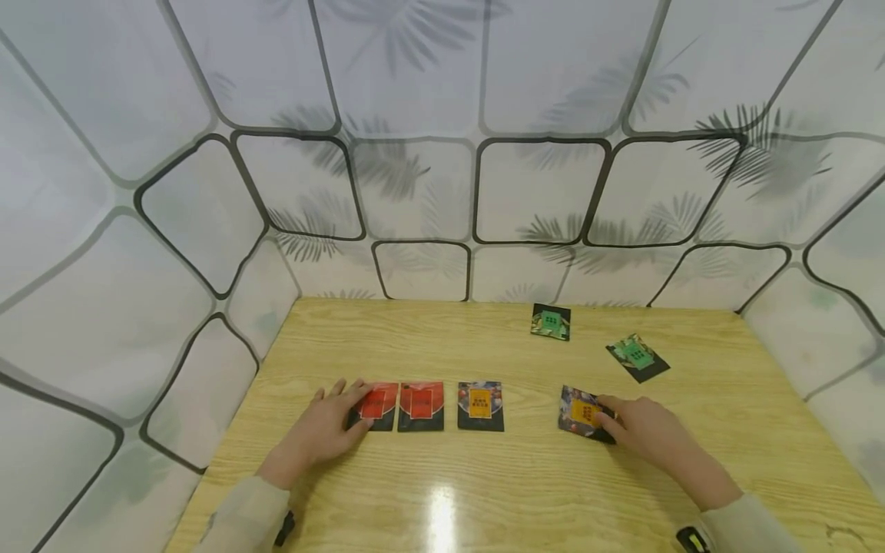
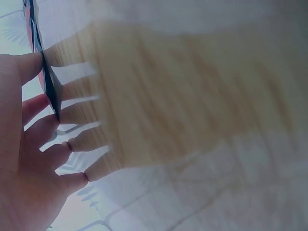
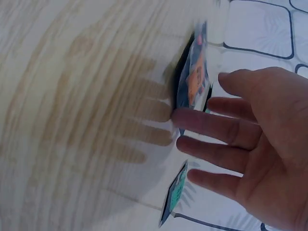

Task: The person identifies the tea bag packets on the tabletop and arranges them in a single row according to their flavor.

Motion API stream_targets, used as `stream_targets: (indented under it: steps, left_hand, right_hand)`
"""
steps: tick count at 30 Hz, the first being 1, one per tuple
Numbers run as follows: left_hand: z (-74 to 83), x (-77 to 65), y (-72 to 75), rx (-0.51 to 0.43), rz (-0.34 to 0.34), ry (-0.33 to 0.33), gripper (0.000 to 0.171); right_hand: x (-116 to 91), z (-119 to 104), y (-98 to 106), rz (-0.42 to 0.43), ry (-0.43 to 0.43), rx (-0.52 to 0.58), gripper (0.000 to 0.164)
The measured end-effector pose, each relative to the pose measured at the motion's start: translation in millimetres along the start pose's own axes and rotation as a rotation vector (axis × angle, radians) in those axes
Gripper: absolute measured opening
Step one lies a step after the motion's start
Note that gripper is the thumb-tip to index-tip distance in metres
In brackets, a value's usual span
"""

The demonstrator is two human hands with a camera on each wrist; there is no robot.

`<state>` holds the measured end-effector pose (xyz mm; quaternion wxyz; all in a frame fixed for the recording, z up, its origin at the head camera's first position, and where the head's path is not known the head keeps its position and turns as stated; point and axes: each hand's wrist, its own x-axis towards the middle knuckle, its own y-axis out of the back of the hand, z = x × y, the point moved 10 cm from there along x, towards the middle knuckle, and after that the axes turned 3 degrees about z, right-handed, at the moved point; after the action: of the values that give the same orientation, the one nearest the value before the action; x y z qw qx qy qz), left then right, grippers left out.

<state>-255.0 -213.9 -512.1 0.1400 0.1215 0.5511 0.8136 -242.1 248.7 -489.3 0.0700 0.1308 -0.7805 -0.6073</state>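
Note:
My left hand lies over the left part of a red and black packet, thumb at its near edge and index finger near the far edge. In the left wrist view the fingers are spread, their tips at the tabletop, and the packet appears edge-on by the thumb. Fairly straight fingers of my right hand touch the right side of a dark packet with an orange label, which lies slightly turned. The right wrist view has the thumb apart from this packet.
A second red packet and another orange-labelled packet lie in a row right of the left hand. Farther back are two green-labelled packets, one turned askew. Patterned cloth walls the wooden table at back and sides.

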Motion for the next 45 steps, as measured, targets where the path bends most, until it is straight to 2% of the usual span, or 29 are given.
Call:
stream_targets:
  steps: [4, 8, 11, 13, 17, 23, 35, 45]
  left_hand:
    - [0.5, 0.1, -0.3, -0.004, 0.001, -0.001, 0.063]
    - [0.8, -0.2, 0.0, -0.002, 0.001, -0.004, 0.063]
    - [1.1, -0.6, 0.9, 0.002, 0.002, -0.004, 0.063]
    - [1.2, -0.9, 1.3, 0.000, -0.001, -0.002, 0.063]
    - [2.6, -1.4, 2.3, -0.005, -0.005, -0.008, 0.063]
    - [2.8, -1.6, 2.2, -0.013, -0.001, -0.012, 0.063]
    - [-3.1, 0.2, -0.3, 0.005, 0.016, -0.001, 0.062]
    - [-0.6, -1.0, 1.4, 0.005, 0.017, -0.004, 0.063]
  right_hand:
    - [1, -5, 2, 0.026, 0.029, -0.020, 0.043]
    - [3, -2, 5, 0.113, 0.052, -0.111, 0.039]
    - [3, -2, 9, 0.194, 0.112, -0.155, 0.045]
    - [4, -4, 9, 0.218, 0.158, -0.167, 0.052]
    - [6, -5, 2, 0.174, 0.199, -0.128, 0.061]
    - [8, -9, -9, 0.088, 0.192, -0.016, 0.059]
    - [11, -22, -13, 0.071, 0.219, 0.055, 0.054]
    - [17, -39, -21, 0.054, 0.261, 0.048, 0.052]
